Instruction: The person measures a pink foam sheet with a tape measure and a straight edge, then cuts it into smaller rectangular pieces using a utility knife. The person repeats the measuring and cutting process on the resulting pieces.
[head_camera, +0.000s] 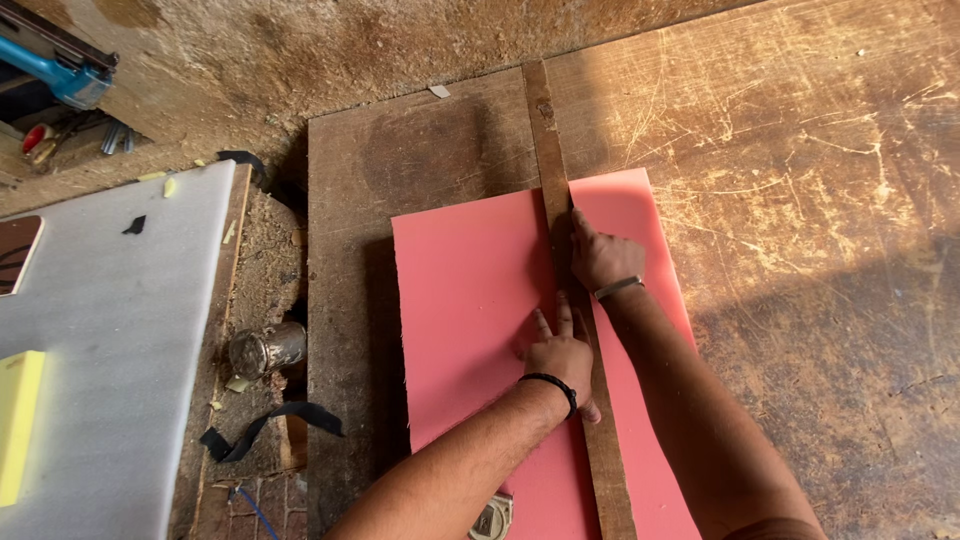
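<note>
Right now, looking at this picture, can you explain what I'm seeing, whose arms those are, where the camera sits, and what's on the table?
There is no machine here: the arms belong to a person, and the one picture comes from a camera worn on that person's head, looking down.

On a scratched wooden table lies a pink foam sheet. A long wooden strip lies across it like a ruler. The left hand and the right hand both press flat on the strip; neither grips anything.

To the left are a white sheet, a yellow block, a small metal can and a black strap. A tape measure peeks in at the bottom edge.
</note>
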